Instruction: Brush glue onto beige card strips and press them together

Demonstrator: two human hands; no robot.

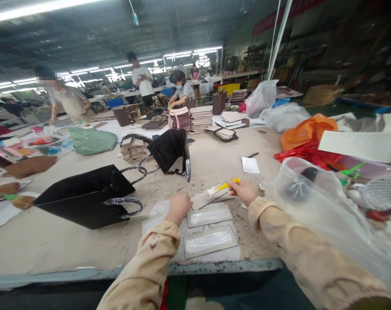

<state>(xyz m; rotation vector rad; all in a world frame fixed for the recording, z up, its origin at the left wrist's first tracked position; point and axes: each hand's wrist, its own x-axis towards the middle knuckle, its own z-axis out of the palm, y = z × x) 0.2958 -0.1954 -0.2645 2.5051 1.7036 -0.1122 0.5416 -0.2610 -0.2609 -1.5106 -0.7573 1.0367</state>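
My right hand [243, 192] grips a yellow-handled brush [227, 184], its bristles coated in white paste. Those bristles rest on a grey rectangular panel [200, 201]. At the panel's left end, my left hand [180, 206] pinches its edge with curled fingers. Nearer to me lie a panel smeared with white [210, 216] and a second smeared panel [211, 242], side by side on white sheeting. Another piece lies partly hidden under the panel I hold.
Two black handbags, a large one [85, 196] and a smaller one [169, 150], stand left and ahead. Clear plastic [311, 202] covers the right side, beside an orange bag [307, 131]. Stacked pieces [201, 119] and several people are farther back.
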